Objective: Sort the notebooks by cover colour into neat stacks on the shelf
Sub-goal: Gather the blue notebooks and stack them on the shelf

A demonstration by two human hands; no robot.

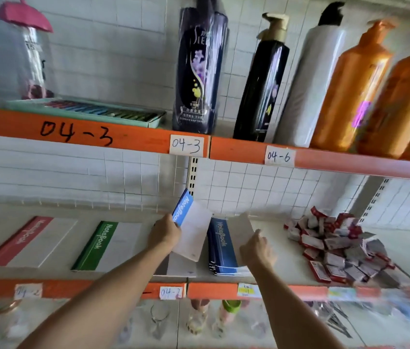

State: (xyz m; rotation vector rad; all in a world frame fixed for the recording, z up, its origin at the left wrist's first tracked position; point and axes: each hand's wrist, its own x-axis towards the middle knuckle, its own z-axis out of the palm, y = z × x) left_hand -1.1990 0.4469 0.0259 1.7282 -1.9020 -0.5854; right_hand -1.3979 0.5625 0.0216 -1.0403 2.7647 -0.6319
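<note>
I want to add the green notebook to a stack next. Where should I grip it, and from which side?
Probably the near short edge, from the shelf front. The green notebook lies flat and apart from the pink notebook, its near end by the orange shelf lip, so the fingers could slide under there with the thumb on top. The left hand holds a light blue notebook; the right hand lifts a cover.

On the shelf (274, 268), two notebook stacks (55, 243) lie left, a third stack (221, 250) centre, small boxes (337, 248) right.
</note>
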